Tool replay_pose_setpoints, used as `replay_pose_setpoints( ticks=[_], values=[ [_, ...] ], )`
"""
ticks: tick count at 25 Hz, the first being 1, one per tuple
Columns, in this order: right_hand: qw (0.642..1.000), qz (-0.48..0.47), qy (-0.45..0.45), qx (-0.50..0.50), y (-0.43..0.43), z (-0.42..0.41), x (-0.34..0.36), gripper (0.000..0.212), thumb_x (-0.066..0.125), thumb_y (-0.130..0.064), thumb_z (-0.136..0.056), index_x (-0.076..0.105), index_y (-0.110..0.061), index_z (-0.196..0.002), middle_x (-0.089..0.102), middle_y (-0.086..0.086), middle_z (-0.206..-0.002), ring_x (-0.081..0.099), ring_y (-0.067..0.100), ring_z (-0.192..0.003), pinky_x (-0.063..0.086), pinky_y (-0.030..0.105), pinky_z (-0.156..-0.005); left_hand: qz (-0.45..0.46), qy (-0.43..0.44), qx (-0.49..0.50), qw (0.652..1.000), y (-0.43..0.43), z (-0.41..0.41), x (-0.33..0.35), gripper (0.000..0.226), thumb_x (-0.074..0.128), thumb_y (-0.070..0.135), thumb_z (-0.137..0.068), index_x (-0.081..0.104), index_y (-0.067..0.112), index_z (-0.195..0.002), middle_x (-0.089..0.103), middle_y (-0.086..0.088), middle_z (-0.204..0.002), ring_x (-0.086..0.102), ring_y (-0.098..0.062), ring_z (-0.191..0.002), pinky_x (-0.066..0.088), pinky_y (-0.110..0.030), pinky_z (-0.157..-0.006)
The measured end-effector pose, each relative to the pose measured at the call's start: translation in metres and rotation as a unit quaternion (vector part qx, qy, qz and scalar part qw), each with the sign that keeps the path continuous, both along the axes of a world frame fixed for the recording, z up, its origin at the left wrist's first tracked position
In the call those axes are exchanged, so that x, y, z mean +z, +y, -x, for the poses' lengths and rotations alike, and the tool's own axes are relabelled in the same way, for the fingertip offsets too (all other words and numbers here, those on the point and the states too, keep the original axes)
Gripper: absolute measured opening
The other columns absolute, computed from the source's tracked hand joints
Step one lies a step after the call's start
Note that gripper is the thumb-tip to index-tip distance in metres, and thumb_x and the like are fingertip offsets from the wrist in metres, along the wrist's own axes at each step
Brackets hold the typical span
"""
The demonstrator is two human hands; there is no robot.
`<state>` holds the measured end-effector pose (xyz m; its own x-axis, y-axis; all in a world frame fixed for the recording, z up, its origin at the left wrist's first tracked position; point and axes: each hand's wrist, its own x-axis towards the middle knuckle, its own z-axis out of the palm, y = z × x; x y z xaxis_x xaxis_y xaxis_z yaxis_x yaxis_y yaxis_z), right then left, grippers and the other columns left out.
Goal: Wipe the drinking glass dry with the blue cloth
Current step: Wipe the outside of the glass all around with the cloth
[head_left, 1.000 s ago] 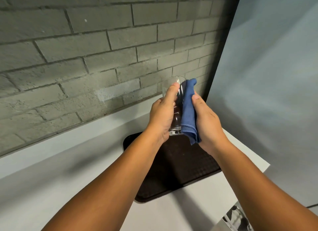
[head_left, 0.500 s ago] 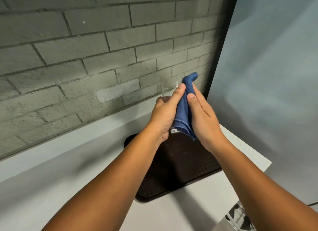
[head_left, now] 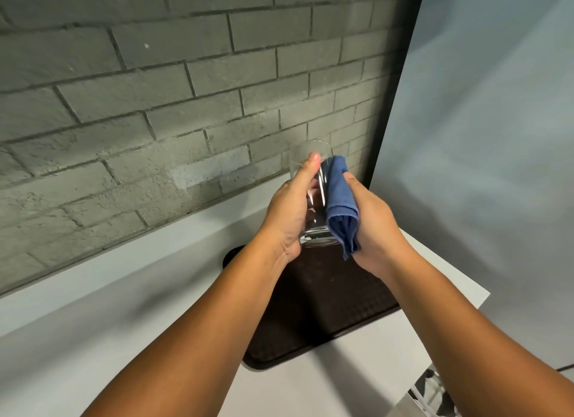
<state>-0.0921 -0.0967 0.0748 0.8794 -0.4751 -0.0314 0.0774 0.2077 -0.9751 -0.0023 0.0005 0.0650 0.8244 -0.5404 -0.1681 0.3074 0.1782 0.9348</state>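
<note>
- The drinking glass (head_left: pixel 312 196) is held upright in the air above the dark mat (head_left: pixel 313 305) on the counter (head_left: pixel 93 339).
- It is wrapped by the left hand (head_left: pixel 287 211), so it stays put.
- The blue cloth (head_left: pixel 341 205) is pressed on its side by the right hand (head_left: pixel 374 221), fingers closed around the cloth, so water is soaked up.

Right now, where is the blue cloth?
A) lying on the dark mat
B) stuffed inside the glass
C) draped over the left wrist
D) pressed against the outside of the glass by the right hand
D: the right hand presses the folded blue cloth against the outer side of the drinking glass, which the left hand grips above the dark mat.
</note>
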Motion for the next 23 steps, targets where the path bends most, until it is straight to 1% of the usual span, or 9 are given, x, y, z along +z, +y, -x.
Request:
replay_pose_setpoints(
  ticks=[2, 4, 6, 8, 12, 16, 17, 20, 23],
  values=[
    [0.992, 0.125, -0.016, -0.006, 0.008, 0.006, 0.005, 0.041, 0.051, -0.035, -0.113, 0.059, -0.028, -0.152, 0.069, -0.014, -0.148, 0.071, 0.001, -0.125, 0.057, 0.025, -0.104, 0.000, 0.011, 0.016, 1.000, -0.001, -0.001, -0.001, 0.051, 0.077, 0.068, -0.093, 0.094, 0.021, -0.106, 0.090, -0.009, -0.111, 0.088, -0.021, -0.103, 0.070, -0.037, -0.088],
    [0.973, 0.229, -0.032, -0.016, 0.006, 0.006, 0.004, 0.047, 0.048, -0.025, -0.115, 0.046, -0.029, -0.162, 0.052, -0.014, -0.164, 0.050, 0.003, -0.151, 0.041, 0.028, -0.124, 0.027, 0.017, 0.016, 0.999, -0.002, 0.000, -0.002, 0.063, 0.078, 0.065, -0.092, 0.088, 0.014, -0.127, 0.088, -0.016, -0.128, 0.084, -0.030, -0.122, 0.065, -0.046, -0.107],
    [0.981, 0.184, -0.051, -0.006, 0.006, 0.005, 0.000, 0.040, 0.046, -0.024, -0.116, 0.055, -0.028, -0.155, 0.059, -0.002, -0.160, 0.060, 0.008, -0.143, 0.048, 0.030, -0.118, 0.018, 0.020, 0.027, 0.999, -0.002, 0.000, -0.004, 0.067, 0.084, 0.069, -0.085, 0.089, 0.014, -0.122, 0.090, -0.014, -0.117, 0.087, -0.028, -0.111, 0.070, -0.042, -0.093],
    [0.991, 0.127, -0.028, -0.024, 0.007, 0.005, -0.004, 0.033, 0.045, -0.026, -0.116, 0.064, -0.033, -0.142, 0.066, 0.002, -0.151, 0.069, -0.002, -0.126, 0.053, 0.020, -0.105, -0.004, 0.011, 0.044, 0.999, -0.001, -0.001, -0.010, 0.068, 0.085, 0.073, -0.081, 0.091, 0.014, -0.114, 0.091, -0.012, -0.108, 0.088, -0.026, -0.100, 0.069, -0.039, -0.085],
    [0.968, 0.246, -0.055, -0.008, 0.003, 0.006, -0.004, 0.046, 0.050, -0.016, -0.114, 0.050, -0.026, -0.159, 0.050, -0.008, -0.166, 0.045, 0.003, -0.154, 0.034, 0.025, -0.128, -0.002, 0.020, 0.059, 0.998, -0.003, 0.005, -0.012, 0.072, 0.084, 0.070, -0.080, 0.086, 0.009, -0.118, 0.092, -0.012, -0.110, 0.089, -0.026, -0.103, 0.070, -0.043, -0.092],
    [0.999, -0.025, -0.021, 0.035, -0.007, -0.001, -0.003, 0.040, 0.047, -0.030, -0.115, 0.058, -0.020, -0.152, 0.075, 0.002, -0.140, 0.079, 0.005, -0.104, 0.062, 0.026, -0.089, 0.013, 0.031, 0.049, 0.998, 0.000, 0.006, -0.014, 0.059, 0.076, 0.062, -0.095, 0.079, 0.004, -0.106, 0.085, -0.001, -0.077, 0.083, -0.015, -0.068, 0.065, -0.028, -0.061],
    [0.999, -0.021, -0.010, 0.038, -0.004, 0.000, -0.003, 0.041, 0.047, -0.033, -0.114, 0.059, -0.023, -0.152, 0.073, 0.002, -0.144, 0.078, 0.004, -0.107, 0.061, 0.024, -0.092, 0.017, 0.052, 0.042, 0.998, 0.002, 0.007, -0.012, 0.065, 0.075, 0.064, -0.090, 0.077, 0.002, -0.108, 0.083, -0.005, -0.082, 0.082, -0.019, -0.073, 0.066, -0.031, -0.066],
    [0.984, 0.172, -0.033, 0.033, 0.002, 0.010, -0.003, 0.048, 0.047, -0.039, -0.113, 0.044, -0.041, -0.161, 0.054, -0.019, -0.161, 0.056, -0.005, -0.143, 0.043, 0.019, -0.118, 0.029, 0.069, 0.009, 0.997, 0.003, 0.011, -0.010, 0.072, 0.079, 0.074, -0.082, 0.087, 0.007, -0.107, 0.086, -0.015, -0.101, 0.085, -0.031, -0.093, 0.070, -0.045, -0.086],
    [0.988, 0.115, -0.071, 0.079, -0.011, 0.007, -0.008, 0.043, 0.039, -0.026, -0.117, 0.050, -0.020, -0.159, 0.053, -0.009, -0.158, 0.055, 0.010, -0.148, 0.045, 0.010, -0.110, 0.024, 0.032, 0.019, 0.999, 0.003, 0.010, -0.012, 0.063, 0.086, 0.073, -0.085, 0.091, 0.013, -0.105, 0.091, -0.011, -0.102, 0.090, -0.026, -0.093, 0.072, -0.037, -0.077]
  ],
)
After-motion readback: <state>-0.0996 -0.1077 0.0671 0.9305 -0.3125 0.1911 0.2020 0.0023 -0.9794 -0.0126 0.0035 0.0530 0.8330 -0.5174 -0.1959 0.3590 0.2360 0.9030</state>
